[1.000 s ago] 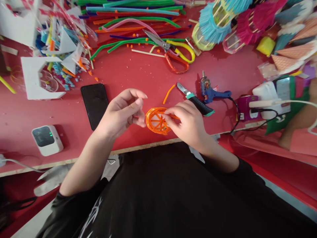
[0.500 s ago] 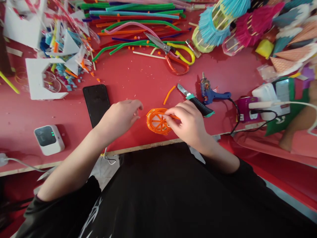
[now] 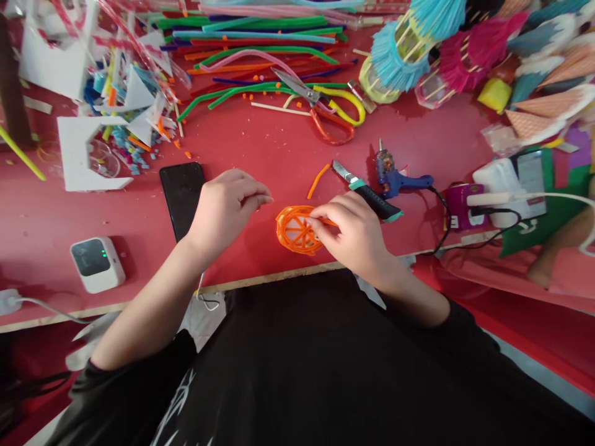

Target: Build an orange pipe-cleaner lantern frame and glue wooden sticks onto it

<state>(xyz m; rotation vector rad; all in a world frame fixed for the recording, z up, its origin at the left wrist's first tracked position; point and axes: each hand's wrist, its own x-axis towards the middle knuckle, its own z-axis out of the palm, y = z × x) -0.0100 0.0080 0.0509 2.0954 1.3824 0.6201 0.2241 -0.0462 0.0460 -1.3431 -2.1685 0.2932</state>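
A round orange wheel-like piece with spokes point(image 3: 297, 230) lies on the red table near its front edge. My right hand point(image 3: 351, 226) is closed over its right side, thumb and forefinger pinching an orange pipe cleaner that reaches over the wheel. To the left, my left hand point(image 3: 230, 210) hovers clear of the wheel, thumb and fingertips pressed together; whether anything tiny is between them I cannot make out. A short orange pipe-cleaner piece point(image 3: 318, 181) lies just beyond the wheel, beside a utility knife point(image 3: 369, 192) with its blade out.
A blue glue gun point(image 3: 395, 176) with a black cord sits at right. Scissors point(image 3: 320, 102) and several pipe cleaners point(image 3: 269, 37) lie at the back. A phone point(image 3: 182, 195) is partly behind my left hand, near a white device point(image 3: 97, 264). Foam scraps point(image 3: 74, 155) cover the left.
My left hand has risen slightly away from me, and its thumb and fingers have come together. My right hand stays at the wheel. The view has shifted a little.
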